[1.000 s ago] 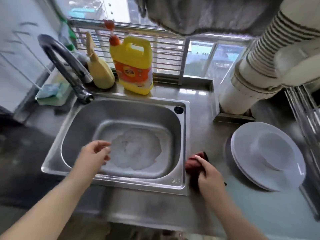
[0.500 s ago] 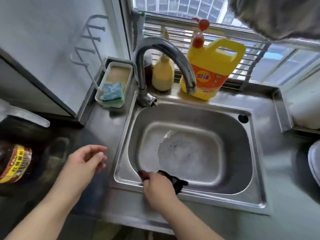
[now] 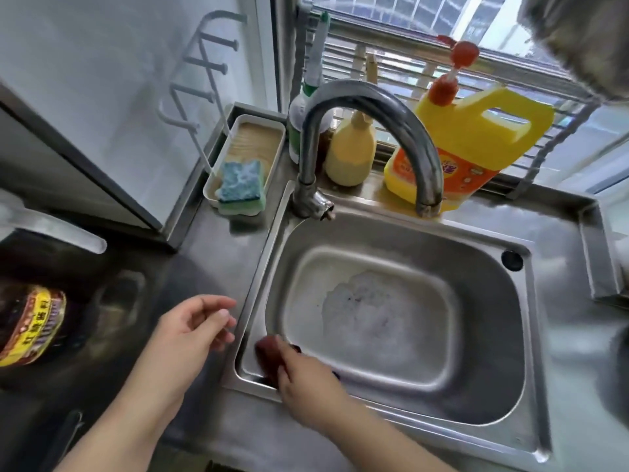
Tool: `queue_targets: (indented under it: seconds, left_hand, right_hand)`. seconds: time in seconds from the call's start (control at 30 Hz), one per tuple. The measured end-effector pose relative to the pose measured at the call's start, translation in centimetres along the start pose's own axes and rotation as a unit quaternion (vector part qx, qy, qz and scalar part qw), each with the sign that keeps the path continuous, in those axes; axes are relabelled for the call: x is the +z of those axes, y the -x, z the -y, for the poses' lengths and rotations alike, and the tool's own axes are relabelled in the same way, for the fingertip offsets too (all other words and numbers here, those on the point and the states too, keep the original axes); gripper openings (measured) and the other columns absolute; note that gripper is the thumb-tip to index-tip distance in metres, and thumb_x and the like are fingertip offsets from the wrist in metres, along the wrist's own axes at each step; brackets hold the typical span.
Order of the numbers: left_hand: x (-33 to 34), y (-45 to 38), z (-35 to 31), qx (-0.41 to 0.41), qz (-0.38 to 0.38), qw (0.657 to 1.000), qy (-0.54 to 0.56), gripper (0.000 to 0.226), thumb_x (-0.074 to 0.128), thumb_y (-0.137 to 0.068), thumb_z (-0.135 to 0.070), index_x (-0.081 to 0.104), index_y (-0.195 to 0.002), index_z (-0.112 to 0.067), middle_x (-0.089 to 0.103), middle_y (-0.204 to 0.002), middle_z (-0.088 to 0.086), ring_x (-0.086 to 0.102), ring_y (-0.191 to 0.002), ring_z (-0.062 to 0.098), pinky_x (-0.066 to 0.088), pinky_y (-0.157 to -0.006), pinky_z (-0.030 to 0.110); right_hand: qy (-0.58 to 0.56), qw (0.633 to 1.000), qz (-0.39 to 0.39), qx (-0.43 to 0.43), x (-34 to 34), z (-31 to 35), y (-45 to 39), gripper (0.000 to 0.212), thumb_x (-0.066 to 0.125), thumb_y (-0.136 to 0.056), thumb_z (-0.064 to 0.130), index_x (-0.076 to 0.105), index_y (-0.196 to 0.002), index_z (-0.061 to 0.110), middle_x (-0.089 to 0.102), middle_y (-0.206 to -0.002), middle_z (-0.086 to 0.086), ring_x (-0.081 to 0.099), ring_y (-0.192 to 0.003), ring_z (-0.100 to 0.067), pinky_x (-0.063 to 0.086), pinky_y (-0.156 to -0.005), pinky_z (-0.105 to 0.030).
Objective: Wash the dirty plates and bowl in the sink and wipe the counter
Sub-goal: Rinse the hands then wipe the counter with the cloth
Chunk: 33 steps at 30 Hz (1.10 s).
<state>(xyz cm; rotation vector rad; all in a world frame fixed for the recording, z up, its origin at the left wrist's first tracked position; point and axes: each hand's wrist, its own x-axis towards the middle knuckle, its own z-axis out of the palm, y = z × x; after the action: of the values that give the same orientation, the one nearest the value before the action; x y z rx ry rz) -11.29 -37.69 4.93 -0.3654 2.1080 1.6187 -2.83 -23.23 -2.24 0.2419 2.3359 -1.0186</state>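
At the sink (image 3: 531,369) rim, our right hand (image 3: 306,379) grips a soft, limp cloth (image 3: 269,356), bunched; our left hand (image 3: 190,328) hovers, fingers relaxed.

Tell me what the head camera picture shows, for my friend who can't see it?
A person's right hand presses a dark red cloth against the front left inner corner of a steel sink, while the left hand hovers open over the grey counter. Behind the curved steel tap stand a big yellow detergent jug and a blue-green sponge in a white tray.

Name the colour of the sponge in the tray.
Blue on top, green underneath; the sponge shows in the head view.
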Motion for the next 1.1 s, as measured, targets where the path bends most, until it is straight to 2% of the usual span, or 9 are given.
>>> queue_targets:
  seconds: [0.17,0.37,0.4,0.5,0.6,0.67,0.8,1.0,1.1]
  left_hand:
    - [-0.8,0.2,-0.6,0.004,-0.033,0.998,0.055,0.023,0.05,-0.091,0.007,0.067,-0.09,-0.008,0.064,-0.065,0.004,0.058,-0.056,0.015,0.049,-0.049,0.015]
    - [-0.3,-0.7,0.2,-0.031,-0.027,0.996,0.075,0.024,0.048,-0.09,0.012,0.066,-0.087,-0.004,0.064,-0.056,0.005,0.058,-0.044,0.01,0.048,-0.043,0.016]
    - [0.1,-0.8,0.4,-0.04,-0.02,0.996,0.077,0.024,0.047,-0.09,0.013,0.065,-0.087,-0.003,0.064,-0.055,0.005,0.057,-0.043,0.01,0.048,-0.042,0.016]
    - [1.4,-0.9,0.5,-0.048,0.006,0.996,0.077,0.024,0.046,-0.09,0.015,0.064,-0.086,0.0,0.063,-0.053,0.007,0.057,-0.041,0.011,0.048,-0.042,0.017]
    - [2.4,-0.7,0.9,-0.054,0.018,0.996,0.069,0.021,0.047,-0.09,0.013,0.064,-0.088,0.001,0.063,-0.055,0.007,0.057,-0.044,0.011,0.049,-0.044,0.018]
    - [2.9,-0.5,1.2,-0.06,0.023,0.996,0.065,0.02,0.048,-0.09,0.012,0.065,-0.09,0.001,0.063,-0.055,0.006,0.057,-0.045,0.01,0.049,-0.046,0.018]
    - [4.6,0.5,1.2,-0.077,0.032,0.993,0.08,0.022,0.047,-0.09,0.014,0.065,-0.087,0.0,0.063,-0.054,0.007,0.057,-0.043,0.011,0.051,-0.045,0.017]
    - [7.4,1.0,1.0,-0.093,0.051,0.992,0.074,0.023,0.048,-0.089,0.015,0.065,-0.083,0.0,0.062,-0.053,0.009,0.056,-0.04,0.013,0.048,-0.04,0.019]
    - [8.1,1.0,1.0,-0.091,0.057,0.992,0.066,0.024,0.048,-0.089,0.015,0.065,-0.083,-0.001,0.063,-0.053,0.008,0.056,-0.041,0.012,0.049,-0.04,0.019]
  right_hand:
    - [-0.43,0.879,-0.092,0.185,-0.7,4.6,-10.2,0.055,0.038,-0.092,0.027,0.031,-0.146,0.034,0.055,-0.132,-0.008,0.056,-0.114,-0.028,0.045,-0.1,-0.039]
    - [-0.761,0.574,-0.182,0.242,-9.9,2.0,-17.6,0.012,0.043,-0.097,0.008,0.055,-0.098,0.009,0.058,-0.062,-0.011,0.055,-0.043,-0.022,0.043,-0.035,-0.02]
    - [-0.745,0.599,-0.187,0.226,-10.6,1.0,-18.0,0.009,0.048,-0.095,0.009,0.057,-0.093,0.008,0.06,-0.058,-0.008,0.056,-0.044,-0.019,0.044,-0.04,-0.019]
    - [-0.454,0.836,-0.266,0.155,-12.0,-3.9,-16.4,0.016,0.057,-0.087,0.005,0.063,-0.103,0.005,0.059,-0.082,-0.005,0.051,-0.077,-0.015,0.04,-0.06,-0.018]
    - [-0.329,0.862,-0.319,0.219,-16.0,-10.6,-12.1,0.021,0.063,-0.084,0.01,0.063,-0.105,0.01,0.06,-0.089,-0.004,0.049,-0.084,-0.013,0.039,-0.063,-0.022]
    - [-0.373,0.792,-0.385,0.293,-19.4,-14.4,-8.3,0.02,0.062,-0.085,0.014,0.063,-0.104,0.008,0.063,-0.095,-0.003,0.05,-0.084,-0.011,0.043,-0.071,-0.025]
    - [-0.776,0.394,-0.437,0.227,-22.4,-17.4,-5.1,0.019,0.04,-0.092,0.004,0.047,-0.079,0.016,0.053,-0.072,0.004,0.05,-0.063,-0.01,0.046,-0.049,-0.015]
    - [-0.812,0.442,-0.348,0.157,-20.9,-14.7,-8.7,0.016,0.05,-0.088,0.0,0.065,-0.091,0.006,0.068,-0.084,-0.009,0.065,-0.081,-0.027,0.055,-0.058,-0.049]
    - [-0.797,0.469,-0.353,0.143,-22.6,-15.5,-4.4,0.018,0.048,-0.086,-0.006,0.061,-0.088,0.007,0.06,-0.063,-0.005,0.058,-0.082,-0.025,0.05,-0.039,-0.029]
